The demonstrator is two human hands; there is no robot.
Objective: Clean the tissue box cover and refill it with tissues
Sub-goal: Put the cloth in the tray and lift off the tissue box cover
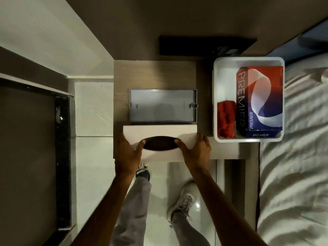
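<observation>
While both hands grip one item at the near edge of the desk, the holdings read as follows:

- Tissue box cover: pale, oblong, with a dark oval slot facing up. It sits at the near edge of the desk, long axis running left to right across the person's front, directly between the two hands.
- Left hand: closed around the cover's left end, thumb resting at the left tip of the slot, fingers wrapped out of sight over the end.
- Right hand: closed around the right end likewise, thumb at the slot's right tip. Neither hand is nearer; the grip looks symmetrical.
- Grey base tray: flat, with small catches at each end, lying just beyond the cover and parallel to it; whether they touch cannot be told.
- White bin: to the right, beside the bed, holding a Premier tissue box and a red cloth.
- Judgement: cleaning appears next, so the red cloth, lying right and forward, falls to the right hand.
</observation>
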